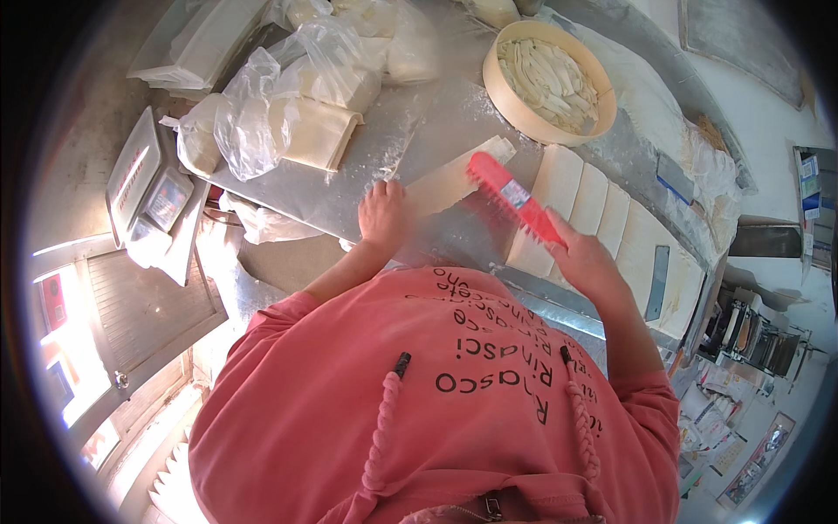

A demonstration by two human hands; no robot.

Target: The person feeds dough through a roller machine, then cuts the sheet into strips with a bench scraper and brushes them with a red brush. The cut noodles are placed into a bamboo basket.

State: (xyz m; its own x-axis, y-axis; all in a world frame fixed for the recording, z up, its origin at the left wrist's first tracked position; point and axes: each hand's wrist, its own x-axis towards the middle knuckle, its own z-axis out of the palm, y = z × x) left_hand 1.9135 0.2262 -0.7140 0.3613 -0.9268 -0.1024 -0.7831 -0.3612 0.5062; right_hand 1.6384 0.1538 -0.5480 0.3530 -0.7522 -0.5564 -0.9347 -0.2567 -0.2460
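Note:
A pale, flat strip of dough (454,182) lies slantwise on the floury metal table. My left hand (381,212) is at its near left end, fingers bent and close together, with the thumb side against the strip; that part is blurred. My right hand (583,258) is closed round the handle of a red brush (515,199) with bristles along its underside. The brush head is held just above the strip's right side, bristles toward the table. Folded slabs of pale dough (580,196) lie in a row to the right, beside the brush.
A round wooden-rimmed sieve (491,83) with pale dough pieces in it stands at the back. Clear plastic bags (262,109) and a stacked dough sheet (319,135) sit at the back left. A white scale (148,192) is at far left. A flat scraper (658,281) lies on the right-hand dough.

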